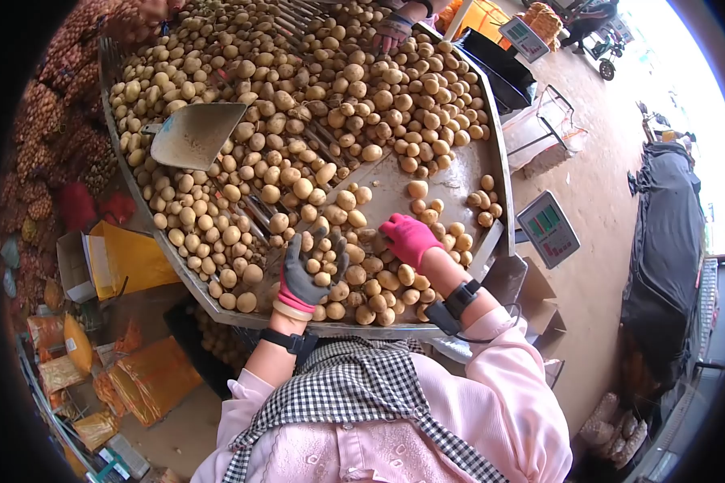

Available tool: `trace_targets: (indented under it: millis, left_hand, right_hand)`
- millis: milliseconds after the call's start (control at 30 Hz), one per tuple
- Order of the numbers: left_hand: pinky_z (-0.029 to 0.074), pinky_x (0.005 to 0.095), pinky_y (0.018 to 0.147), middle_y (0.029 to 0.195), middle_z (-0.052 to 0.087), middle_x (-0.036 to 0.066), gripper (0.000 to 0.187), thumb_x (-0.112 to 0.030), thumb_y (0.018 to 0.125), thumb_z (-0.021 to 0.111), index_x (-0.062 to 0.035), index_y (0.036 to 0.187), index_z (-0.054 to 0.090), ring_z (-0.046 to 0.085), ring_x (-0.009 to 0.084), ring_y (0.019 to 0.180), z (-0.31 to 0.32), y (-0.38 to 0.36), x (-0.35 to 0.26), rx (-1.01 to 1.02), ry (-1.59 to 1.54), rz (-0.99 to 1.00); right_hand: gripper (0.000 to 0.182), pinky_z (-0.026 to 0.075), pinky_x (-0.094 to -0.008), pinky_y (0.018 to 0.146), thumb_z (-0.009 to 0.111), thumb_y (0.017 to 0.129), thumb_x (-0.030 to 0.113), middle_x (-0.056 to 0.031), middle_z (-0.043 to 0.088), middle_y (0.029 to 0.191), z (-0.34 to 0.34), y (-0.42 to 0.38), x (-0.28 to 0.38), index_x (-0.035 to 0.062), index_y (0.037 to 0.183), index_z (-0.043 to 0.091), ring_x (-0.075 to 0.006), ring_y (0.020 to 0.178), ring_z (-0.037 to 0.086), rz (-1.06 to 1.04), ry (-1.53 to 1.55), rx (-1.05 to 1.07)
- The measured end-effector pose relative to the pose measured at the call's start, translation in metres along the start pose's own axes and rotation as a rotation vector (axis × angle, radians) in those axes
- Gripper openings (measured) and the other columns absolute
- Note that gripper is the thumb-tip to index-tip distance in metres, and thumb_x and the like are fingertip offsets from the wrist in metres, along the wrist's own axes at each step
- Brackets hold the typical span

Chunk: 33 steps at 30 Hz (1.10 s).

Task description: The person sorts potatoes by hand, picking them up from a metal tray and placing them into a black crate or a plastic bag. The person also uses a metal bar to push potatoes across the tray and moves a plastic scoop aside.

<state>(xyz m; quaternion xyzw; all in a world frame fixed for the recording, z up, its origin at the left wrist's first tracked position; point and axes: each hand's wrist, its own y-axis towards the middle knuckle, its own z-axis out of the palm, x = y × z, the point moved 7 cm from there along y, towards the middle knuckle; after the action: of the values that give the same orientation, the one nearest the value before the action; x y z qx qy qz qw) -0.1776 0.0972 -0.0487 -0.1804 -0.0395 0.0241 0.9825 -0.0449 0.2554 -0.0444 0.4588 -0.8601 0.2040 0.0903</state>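
Observation:
My left hand [304, 278], in a grey glove with a pink cuff, is turned palm up and cups several small potatoes [322, 262]. Its fingers curve up around them. My right hand [409, 240], in a pink glove, shows its back and reaches down among the potatoes. Its fingers are bent together, and their tips are partly hidden, so what they pinch does not show. Larger potatoes [372, 287] lie between my hands and along the near rim of the metal sorting table [354, 329].
A metal scoop [195, 137] rests on the potato heap. A co-worker's gloved hand [393, 32] touches potatoes at the far side. Right of the table are a scale display [548, 229] and a cardboard box [540, 298]. A yellow-lined box [129, 259] and net sacks [44, 153] stand left.

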Motion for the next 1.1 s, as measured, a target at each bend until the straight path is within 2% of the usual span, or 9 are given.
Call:
trace_targets:
  millis: [167, 300, 533, 700, 800, 933, 967, 1033, 1100]
  left_hand:
    - [0.049, 0.0442, 0.1, 0.134, 0.058, 0.013, 0.048, -0.047, 0.099, 0.051, -0.0127, 0.132, 0.058, 0.054, 0.0305, 0.124, -0.007, -0.005, 0.011, -0.094, 0.021, -0.068]
    - [0.049, 0.0454, 0.101, 0.133, 0.059, 0.013, 0.051, -0.047, 0.099, 0.048, -0.0108, 0.134, 0.057, 0.055, 0.0315, 0.124, -0.005, -0.007, 0.022, -0.153, 0.09, -0.1]
    - [0.047, 0.0466, 0.105, 0.139, 0.055, 0.012, 0.053, -0.046, 0.103, 0.04, -0.0082, 0.137, 0.053, 0.047, 0.0289, 0.134, -0.002, -0.002, 0.033, -0.151, 0.054, -0.106]
    - [0.043, 0.0484, 0.108, 0.141, 0.054, 0.012, 0.052, -0.047, 0.103, 0.038, -0.0108, 0.138, 0.052, 0.046, 0.0306, 0.135, -0.007, 0.001, 0.039, -0.061, 0.063, -0.179]
    - [0.045, 0.048, 0.107, 0.14, 0.055, 0.012, 0.051, -0.047, 0.103, 0.038, -0.0118, 0.137, 0.053, 0.05, 0.0302, 0.132, -0.018, 0.005, 0.039, -0.107, 0.148, -0.124]
    - [0.047, 0.0468, 0.103, 0.137, 0.058, 0.01, 0.052, -0.048, 0.101, 0.044, -0.0123, 0.137, 0.053, 0.054, 0.0286, 0.125, -0.006, 0.01, 0.049, -0.158, 0.184, -0.108]
    - [0.047, 0.0468, 0.103, 0.137, 0.058, 0.01, 0.052, -0.048, 0.101, 0.044, -0.0123, 0.137, 0.053, 0.054, 0.0286, 0.125, 0.0, 0.008, 0.049, -0.163, 0.183, -0.105]
    - [0.048, 0.0471, 0.102, 0.134, 0.059, 0.01, 0.05, -0.048, 0.099, 0.048, -0.0131, 0.135, 0.056, 0.054, 0.0286, 0.126, 0.009, 0.005, 0.044, -0.19, 0.127, -0.064]
    - [0.049, 0.0474, 0.1, 0.135, 0.058, 0.01, 0.048, -0.047, 0.098, 0.051, -0.014, 0.132, 0.059, 0.053, 0.0287, 0.128, 0.014, 0.001, 0.038, -0.177, 0.058, -0.048]
  right_hand:
    - [0.024, 0.052, -0.0429, 0.087, 0.059, 0.084, 0.01, -0.0183, 0.06, 0.108, 0.01, 0.008, -0.003, 0.0078, 0.107, 0.064, -0.0361, 0.102, 0.062, 0.083, -0.041, 0.075]
    - [0.022, 0.052, -0.0454, 0.085, 0.065, 0.083, 0.016, -0.0194, 0.059, 0.109, -0.007, -0.003, -0.004, 0.0092, 0.103, 0.063, -0.0371, 0.101, 0.062, 0.135, 0.264, -0.175]
    - [0.036, 0.053, -0.0448, 0.088, 0.068, 0.079, 0.011, -0.019, 0.058, 0.118, 0.005, -0.007, 0.018, 0.0094, 0.115, 0.062, -0.0367, 0.106, 0.063, 0.22, -0.005, 0.273]
    - [0.041, 0.055, -0.0414, 0.09, 0.071, 0.073, 0.003, -0.0199, 0.064, 0.116, -0.006, -0.002, 0.004, 0.0083, 0.114, 0.066, -0.0361, 0.107, 0.065, 0.131, 0.006, 0.3]
    - [0.037, 0.056, -0.0403, 0.088, 0.069, 0.075, 0.002, -0.0198, 0.067, 0.113, -0.009, -0.006, -0.013, 0.0064, 0.112, 0.066, -0.0381, 0.106, 0.065, 0.287, 0.411, 0.367]
    - [0.06, 0.054, -0.0338, 0.09, 0.079, 0.082, 0.023, -0.0115, 0.068, 0.12, -0.056, -0.034, 0.017, 0.0069, 0.135, 0.056, -0.0201, 0.104, 0.066, -0.004, 1.323, 0.175]
    - [0.057, 0.054, -0.0345, 0.091, 0.079, 0.081, 0.022, -0.0134, 0.067, 0.12, -0.06, -0.029, -0.006, 0.0077, 0.133, 0.058, -0.0224, 0.106, 0.066, -0.083, 1.011, -0.14]
    - [0.042, 0.052, -0.0414, 0.092, 0.071, 0.083, 0.025, -0.0167, 0.063, 0.118, -0.07, -0.034, -0.068, 0.0079, 0.121, 0.062, -0.0341, 0.107, 0.062, 0.324, 0.414, -0.477]
    - [0.047, 0.051, -0.0433, 0.092, 0.072, 0.082, 0.032, -0.0177, 0.058, 0.124, -0.064, -0.04, -0.113, 0.0101, 0.122, 0.06, -0.0347, 0.109, 0.061, 0.611, 0.166, -0.402]
